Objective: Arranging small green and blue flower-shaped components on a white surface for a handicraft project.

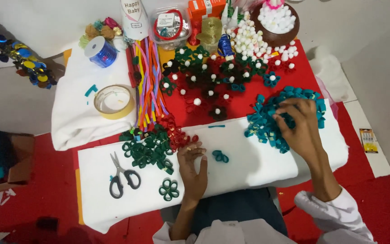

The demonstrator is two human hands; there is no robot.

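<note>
My right hand (299, 129) pinches narrowly into the teal loop pile (285, 115) on the white sheet (253, 165), my left hand (194, 169) rests flat and loosely open beside a small teal piece (220, 156); these loops look light, soft, crushable, best gripped at edges.

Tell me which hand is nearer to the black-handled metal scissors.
Left. The left hand rests on the white sheet, right of the black-handled metal scissors. The right hand is farther away, on the pile of teal felt loops.
</note>
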